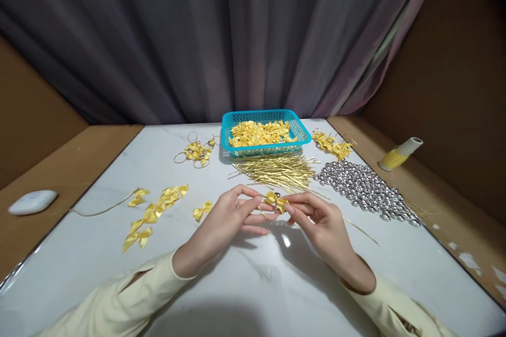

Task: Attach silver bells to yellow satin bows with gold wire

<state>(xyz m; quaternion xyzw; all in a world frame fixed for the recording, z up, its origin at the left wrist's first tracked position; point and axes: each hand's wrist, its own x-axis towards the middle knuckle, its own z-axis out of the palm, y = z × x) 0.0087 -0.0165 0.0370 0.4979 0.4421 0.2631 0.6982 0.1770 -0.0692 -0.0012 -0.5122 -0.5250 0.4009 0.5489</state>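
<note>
My left hand (227, 218) and my right hand (320, 221) meet over the middle of the white table (253, 274). Both pinch one small yellow ribbon bow (275, 200) between their fingertips, and a thin gold wire tie trails off to the right from it. A loose yellow bow (202, 210) lies just left of my left hand.
A turquoise basket (264, 134) of yellow bows stands at the back, a bundle of gold wire ties (279, 169) before it. Silver bells (366, 189) are heaped at the right. Finished bows lie at the left (156, 210) and back (197, 151). A white device (32, 201) and a yellow bottle (399, 154) rest on the wooden surround.
</note>
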